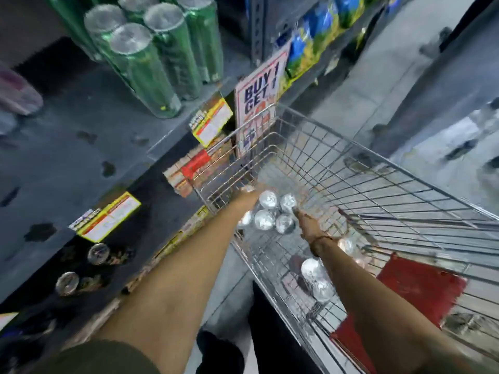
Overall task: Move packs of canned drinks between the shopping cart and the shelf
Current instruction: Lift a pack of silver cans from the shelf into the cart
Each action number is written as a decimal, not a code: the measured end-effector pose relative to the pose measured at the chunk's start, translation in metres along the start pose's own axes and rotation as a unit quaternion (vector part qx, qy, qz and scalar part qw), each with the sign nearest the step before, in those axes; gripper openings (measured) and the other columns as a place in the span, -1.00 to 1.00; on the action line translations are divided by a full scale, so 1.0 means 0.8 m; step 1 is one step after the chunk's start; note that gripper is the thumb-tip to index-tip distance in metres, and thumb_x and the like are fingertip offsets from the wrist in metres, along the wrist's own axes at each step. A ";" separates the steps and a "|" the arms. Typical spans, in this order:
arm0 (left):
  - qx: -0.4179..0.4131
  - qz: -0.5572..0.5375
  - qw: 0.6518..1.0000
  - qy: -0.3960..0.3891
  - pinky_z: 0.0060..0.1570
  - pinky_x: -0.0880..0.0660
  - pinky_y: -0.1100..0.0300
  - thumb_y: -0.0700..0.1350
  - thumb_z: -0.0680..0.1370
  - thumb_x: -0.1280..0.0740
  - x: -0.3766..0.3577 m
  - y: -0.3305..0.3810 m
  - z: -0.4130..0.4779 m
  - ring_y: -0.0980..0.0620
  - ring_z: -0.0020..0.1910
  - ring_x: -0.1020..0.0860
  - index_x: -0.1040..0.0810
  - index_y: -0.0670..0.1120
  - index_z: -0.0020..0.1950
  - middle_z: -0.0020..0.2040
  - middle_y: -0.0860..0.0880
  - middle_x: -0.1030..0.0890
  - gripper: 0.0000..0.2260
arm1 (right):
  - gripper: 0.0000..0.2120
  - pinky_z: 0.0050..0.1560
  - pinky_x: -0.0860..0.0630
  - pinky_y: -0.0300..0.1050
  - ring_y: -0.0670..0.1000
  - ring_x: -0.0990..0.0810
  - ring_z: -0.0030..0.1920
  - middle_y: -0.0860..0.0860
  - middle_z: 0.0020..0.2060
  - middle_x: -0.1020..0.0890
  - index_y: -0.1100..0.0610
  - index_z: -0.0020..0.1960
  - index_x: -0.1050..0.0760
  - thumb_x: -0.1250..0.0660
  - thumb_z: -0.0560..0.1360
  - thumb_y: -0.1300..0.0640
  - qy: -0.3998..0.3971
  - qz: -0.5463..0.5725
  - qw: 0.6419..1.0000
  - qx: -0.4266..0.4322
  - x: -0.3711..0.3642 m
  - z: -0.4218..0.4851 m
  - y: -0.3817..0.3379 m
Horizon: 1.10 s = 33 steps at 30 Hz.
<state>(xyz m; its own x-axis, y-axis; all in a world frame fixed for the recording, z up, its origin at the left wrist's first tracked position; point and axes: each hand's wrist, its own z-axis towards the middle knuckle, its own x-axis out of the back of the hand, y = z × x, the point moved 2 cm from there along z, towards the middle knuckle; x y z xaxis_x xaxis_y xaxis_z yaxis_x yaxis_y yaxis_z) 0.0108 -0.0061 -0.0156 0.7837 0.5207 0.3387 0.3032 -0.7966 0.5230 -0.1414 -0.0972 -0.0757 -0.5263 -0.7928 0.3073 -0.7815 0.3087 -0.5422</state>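
Note:
Both my arms reach down into a wire shopping cart [378,163]. Between them sits a pack of silver-topped cans [267,214] in the cart's far end. My left hand [249,194] is at the pack's far left side and my right hand [307,225] at its near right side; the fingers are mostly hidden by the cans. More silver cans [317,279] lie nearer me in the cart. A pack of tall green cans [151,55] stands on the grey shelf [67,147] at upper left.
The shelf's edge carries yellow price tags [108,217] and a "BUY 1 GET 1" sign [259,101]. Dark cans [81,268] sit on the shelf below. A red flap [415,287] lies at the cart's near end. Blue and yellow bags [318,36] hang further along. Grey aisle floor lies to the right.

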 end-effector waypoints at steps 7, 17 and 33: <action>0.054 0.168 0.984 -0.039 0.25 -0.41 0.07 -0.17 0.59 -0.19 0.007 -0.005 0.014 -0.16 0.32 -0.45 -0.34 -0.29 0.40 0.36 -0.25 -0.45 -0.60 | -0.83 0.07 -0.51 -0.01 0.08 -0.53 -0.08 0.22 -0.15 -0.58 0.35 -0.06 -0.54 -0.28 0.49 0.23 0.049 0.040 0.998 -0.005 -0.011 0.013 -0.004; 0.049 -0.001 0.998 -0.025 0.21 -0.43 0.13 -0.16 0.55 -0.29 0.074 0.047 -0.036 0.02 -0.20 -0.45 -0.43 -0.19 0.04 -0.23 -0.07 -0.44 -0.87 | -0.67 -0.41 -0.38 -0.19 -0.02 -0.44 -0.39 0.06 -0.36 -0.52 0.27 -0.06 -0.54 -0.38 0.45 -0.01 0.152 0.048 0.987 0.018 0.052 -0.036 -0.099; -0.148 -0.115 0.974 0.126 -0.34 -0.47 0.25 -0.09 0.44 -0.44 0.308 0.063 -0.252 0.08 -0.44 -0.43 -0.40 -0.11 -0.35 -0.43 -0.05 -0.46 -0.73 | -0.57 0.10 -0.54 0.11 0.19 -0.60 0.01 0.25 -0.05 -0.63 0.30 -0.13 -0.54 -0.52 0.28 -0.05 0.138 0.016 0.939 0.315 0.013 -0.258 -0.322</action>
<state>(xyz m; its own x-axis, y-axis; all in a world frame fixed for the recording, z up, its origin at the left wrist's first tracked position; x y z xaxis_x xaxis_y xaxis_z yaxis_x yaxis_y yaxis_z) 0.1100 0.1440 0.2521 0.5434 0.7640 0.3479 0.2561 -0.5455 0.7980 -0.0147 -0.0766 0.2289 -0.6812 -0.5952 0.4262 -0.4559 -0.1105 -0.8831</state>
